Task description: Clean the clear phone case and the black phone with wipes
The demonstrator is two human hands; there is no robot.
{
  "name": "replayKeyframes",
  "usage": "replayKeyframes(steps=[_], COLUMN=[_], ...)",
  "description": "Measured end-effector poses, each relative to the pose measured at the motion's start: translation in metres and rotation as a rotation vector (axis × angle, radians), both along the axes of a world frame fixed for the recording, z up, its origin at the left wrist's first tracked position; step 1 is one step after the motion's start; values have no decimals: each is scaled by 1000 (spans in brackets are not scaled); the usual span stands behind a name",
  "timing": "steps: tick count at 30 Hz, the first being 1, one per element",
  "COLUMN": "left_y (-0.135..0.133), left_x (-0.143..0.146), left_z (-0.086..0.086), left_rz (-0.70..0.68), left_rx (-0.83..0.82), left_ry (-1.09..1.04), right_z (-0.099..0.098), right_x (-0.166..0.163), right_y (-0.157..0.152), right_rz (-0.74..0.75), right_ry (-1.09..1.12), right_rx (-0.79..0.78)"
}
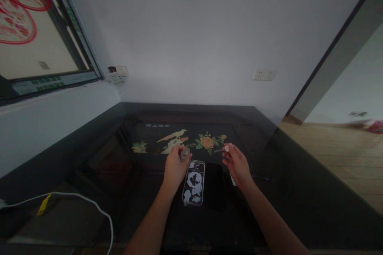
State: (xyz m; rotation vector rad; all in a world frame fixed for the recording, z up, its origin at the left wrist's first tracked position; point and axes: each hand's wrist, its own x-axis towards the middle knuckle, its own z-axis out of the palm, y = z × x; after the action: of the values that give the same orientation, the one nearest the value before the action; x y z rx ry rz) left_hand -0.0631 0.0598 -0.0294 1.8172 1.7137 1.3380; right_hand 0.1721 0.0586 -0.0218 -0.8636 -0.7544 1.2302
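My left hand (176,164) is closed around a small, round, translucent container (184,154), which looks like a little bottle. Pinched in the fingers of my right hand (237,163) is a small dropper-like piece (220,150), with a white end and a thin clear stem pointing left. Below and between the hands, a clear phone case (194,183) with white shapes lies on the dark table. Right beside it rests a black phone (216,186), its screen dark. A small white item (232,180) shows partly behind my right wrist.
The glossy dark table (143,215) carries a bird-and-flower picture (206,142). A thin dark stick (261,178) lies right of my right wrist. A white cable (74,194) with a yellow tag (44,204) curves at front left. Wall sockets (265,75) sit above the table's far edge.
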Motion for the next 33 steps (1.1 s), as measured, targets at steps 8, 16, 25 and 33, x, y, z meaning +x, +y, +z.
replayKeyframes(steps=[8, 16, 25, 33], left_y=[0, 1, 2, -2], left_x=[-7, -8, -10, -3], left_z=[1, -5, -8, -1], left_rz=[81, 79, 101, 234], left_rx=[-27, -45, -96, -56], left_ry=[67, 89, 153, 209], right_z=[-2, 2, 0, -16], right_x=[3, 2, 14, 39], right_y=[1, 0, 5, 14], right_rz=[1, 13, -137, -301], right_ry=[-131, -41, -192, -609], right_rx=[1, -20, -18, 10])
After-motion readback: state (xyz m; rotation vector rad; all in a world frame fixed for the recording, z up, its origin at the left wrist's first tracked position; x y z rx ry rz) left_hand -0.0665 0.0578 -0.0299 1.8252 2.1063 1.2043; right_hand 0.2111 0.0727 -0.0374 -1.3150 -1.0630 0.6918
